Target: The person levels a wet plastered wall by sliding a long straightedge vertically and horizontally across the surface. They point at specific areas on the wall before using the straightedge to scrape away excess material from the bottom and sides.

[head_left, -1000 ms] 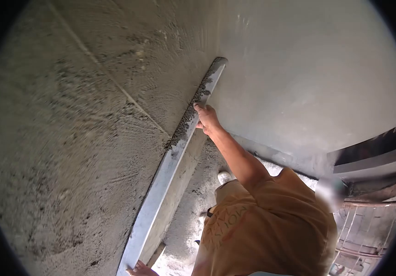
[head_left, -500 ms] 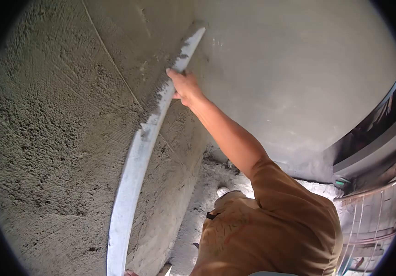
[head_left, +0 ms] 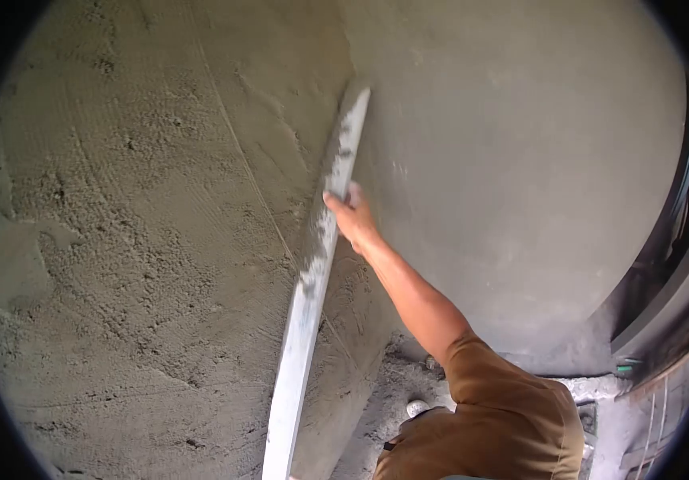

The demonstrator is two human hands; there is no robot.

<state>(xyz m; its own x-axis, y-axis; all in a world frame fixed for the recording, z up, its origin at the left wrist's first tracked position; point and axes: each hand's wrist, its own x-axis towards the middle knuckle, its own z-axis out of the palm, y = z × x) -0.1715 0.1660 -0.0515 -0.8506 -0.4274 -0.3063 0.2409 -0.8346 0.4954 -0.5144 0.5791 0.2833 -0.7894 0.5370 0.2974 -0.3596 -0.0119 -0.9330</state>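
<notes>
My right hand (head_left: 350, 218) is closed on the upper part of a long, pale straightedge (head_left: 304, 320), with the thumb on its left face. Wet grey mortar clings along the straightedge's upper left side. The tool slants from the bottom edge up towards the corner between two walls and lies against the rough, freshly plastered wall (head_left: 160, 280) on the left. My left hand is out of view, and so is the straightedge's lower end.
A smoother grey wall (head_left: 520, 176) stands on the right. Below are rubble-strewn ground (head_left: 408, 370) and my brown shirt (head_left: 504, 408). Dark curved edges and a metal grid (head_left: 664, 408) are at the lower right. A thin line crosses the plaster diagonally.
The straightedge and my right hand now appear further right and lower, with the tool more upright. The view has shifted too. My left hand's fingertips have left the bottom edge.
</notes>
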